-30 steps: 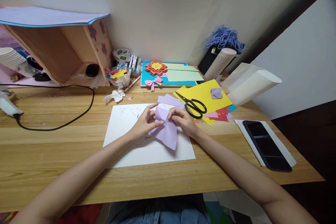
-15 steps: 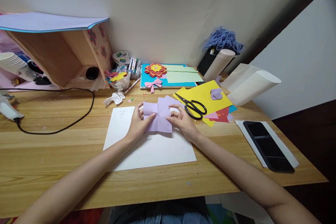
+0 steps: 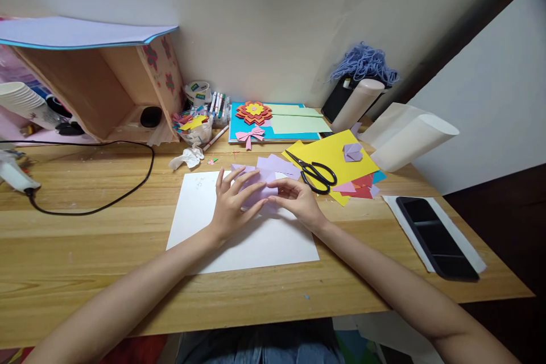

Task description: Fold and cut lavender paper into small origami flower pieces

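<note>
A creased purple sheet of paper (image 3: 255, 199) is between my hands, above a white sheet (image 3: 264, 250) on the table. My left hand (image 3: 232, 205) lies over it with fingers spread, hiding much of its surface. At its right side my right hand (image 3: 301, 203) pinches the purple paper between thumb and fingers. More purple paper (image 3: 281, 165) lies just beyond the hands. Black-handled scissors (image 3: 318, 173) rest to the right on yellow paper (image 3: 345, 151), near a small folded purple piece (image 3: 352, 152).
Red and pink scraps (image 3: 360, 187) lie beside the yellow paper. A phone (image 3: 435, 239) is at the right. Toward the wall are a layered paper flower (image 3: 253, 113), a pink paper bow (image 3: 250, 135) and markers (image 3: 218, 103). A black cable (image 3: 94, 213) loops on the left.
My left hand has shifted from gripping the paper's left edge to lying spread across it. The purple sheet, earlier opened out, is now mostly covered. My right hand still pinches it.
</note>
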`<state>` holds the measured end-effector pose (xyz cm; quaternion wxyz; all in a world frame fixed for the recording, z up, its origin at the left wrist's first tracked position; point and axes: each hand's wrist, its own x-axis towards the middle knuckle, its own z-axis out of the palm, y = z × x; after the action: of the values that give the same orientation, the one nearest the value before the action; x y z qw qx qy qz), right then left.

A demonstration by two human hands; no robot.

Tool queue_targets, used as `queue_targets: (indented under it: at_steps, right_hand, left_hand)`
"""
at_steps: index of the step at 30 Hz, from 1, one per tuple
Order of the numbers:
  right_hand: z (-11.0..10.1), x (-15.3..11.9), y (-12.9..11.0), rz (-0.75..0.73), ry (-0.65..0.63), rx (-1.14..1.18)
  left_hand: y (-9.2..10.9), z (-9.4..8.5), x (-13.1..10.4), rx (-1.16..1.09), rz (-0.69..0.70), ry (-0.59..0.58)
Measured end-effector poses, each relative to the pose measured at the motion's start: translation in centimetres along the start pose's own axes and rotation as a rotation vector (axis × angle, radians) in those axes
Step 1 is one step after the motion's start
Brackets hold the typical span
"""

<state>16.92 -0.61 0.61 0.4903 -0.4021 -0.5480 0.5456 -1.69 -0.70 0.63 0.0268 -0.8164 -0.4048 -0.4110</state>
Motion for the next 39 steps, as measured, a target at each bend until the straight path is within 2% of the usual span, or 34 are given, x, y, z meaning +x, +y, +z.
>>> queue_targets:
  at_steps: [14,20,23,30,35,39]
  right_hand:
    - [0.4,-0.1,-0.2,0.014,-0.005,0.078]
    - [0.4,-0.2,0.2,-0.027,-0.009,0.010]
    - [0.4,-0.4,0.0,-0.107,-0.018,-0.092]
    - [0.2,-0.7,-1.2,-0.458,0.047,-0.490]
    - [0.3,-0.8,-1.5,-0.573,0.062,-0.624]
    - [0.1,-0.8,-1.6,-0.605,0.111,-0.674]
  left_hand:
    - [0.3,0.0,0.1,0.017,0.041,0.071]
    - [0.5,-0.1,0.0,0.028,0.044,0.122]
    - [0.6,-0.1,0.0,0.033,0.060,0.150]
    - [0.9,-0.1,-0.1,0.051,0.124,0.190]
    - [1.0,-0.1,-0.1,0.048,0.149,0.198]
    - [1.0,-0.2,-0.1,0.043,0.119,0.203]
